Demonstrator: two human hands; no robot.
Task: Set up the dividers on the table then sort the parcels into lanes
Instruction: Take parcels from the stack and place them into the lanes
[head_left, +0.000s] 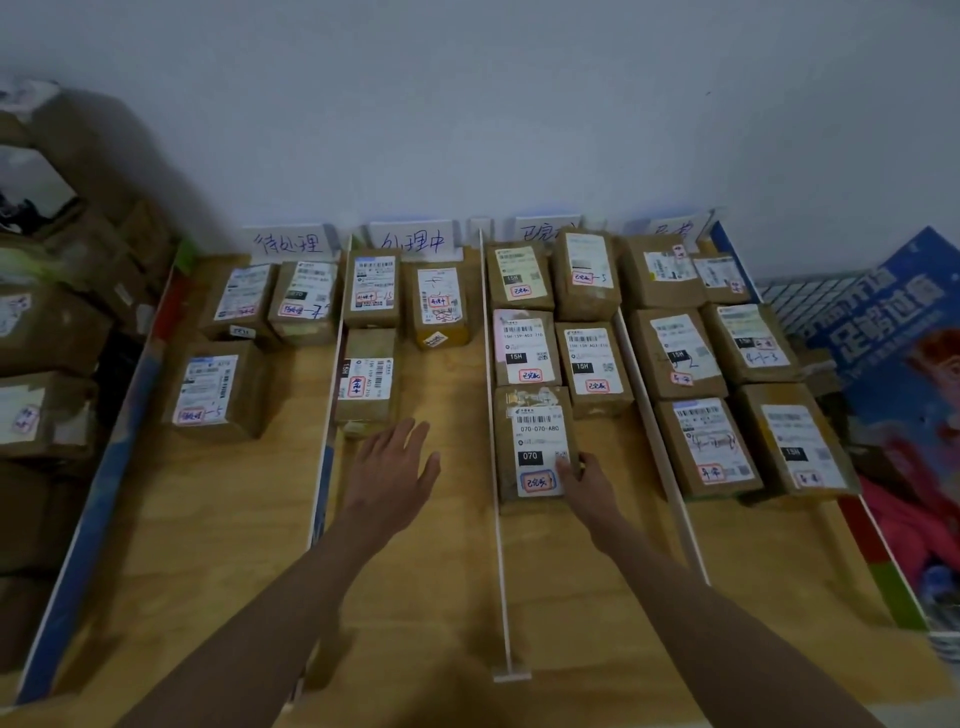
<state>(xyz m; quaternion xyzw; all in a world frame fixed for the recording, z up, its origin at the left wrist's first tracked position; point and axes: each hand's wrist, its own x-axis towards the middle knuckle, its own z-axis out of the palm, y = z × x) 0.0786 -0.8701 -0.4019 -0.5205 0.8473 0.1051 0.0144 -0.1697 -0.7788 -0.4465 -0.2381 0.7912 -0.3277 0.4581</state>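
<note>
We see the right hand (584, 475) with its grip on the near right corner of a brown parcel (535, 447), thumb on its white label. That parcel lies flat on the desk (431, 571) in the third lane, just right of a white divider (498, 493). The left hand (395, 473) hovers over the second lane, fingers spread, holding nothing.
</note>
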